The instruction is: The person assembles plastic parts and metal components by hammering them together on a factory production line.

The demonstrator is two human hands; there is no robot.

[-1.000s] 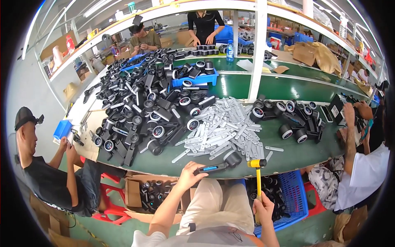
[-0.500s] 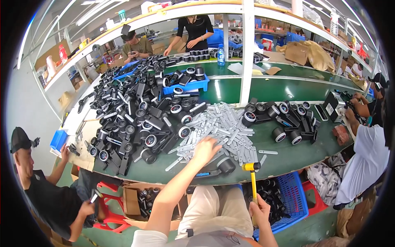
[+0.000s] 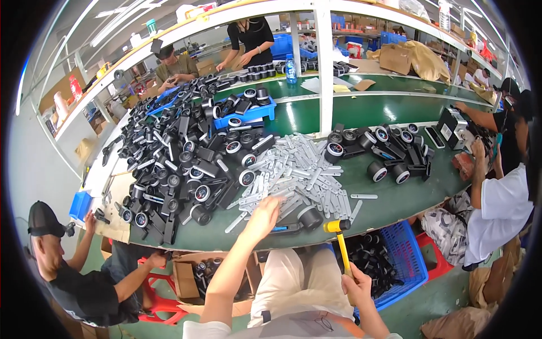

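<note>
My left hand (image 3: 263, 219) is at the near edge of a heap of flat grey strips (image 3: 307, 169). Its fingers are pinched together; whatever lies between them is too small to make out. Just beyond its wrist, a black part with a thick round end (image 3: 309, 218) lies at the table's near edge. Closed around a yellow handle, my right hand (image 3: 357, 287) holds a small mallet (image 3: 342, 246) upright in front of the table edge. The mallet's head is yellow with a dark striking face.
Black wheeled parts (image 3: 180, 164) are heaped across the left, with a blue tray (image 3: 245, 115) behind. More such parts (image 3: 395, 152) lie right. Below the table are a blue basket (image 3: 416, 265) and a cardboard box (image 3: 185, 279). Co-workers sit on both sides; a white post (image 3: 326, 73) rises behind.
My left hand has drawn back from the strips toward me and to the left. The mallet is still in my right hand, its head tilted slightly further left. The left co-worker's nearer hand has risen.
</note>
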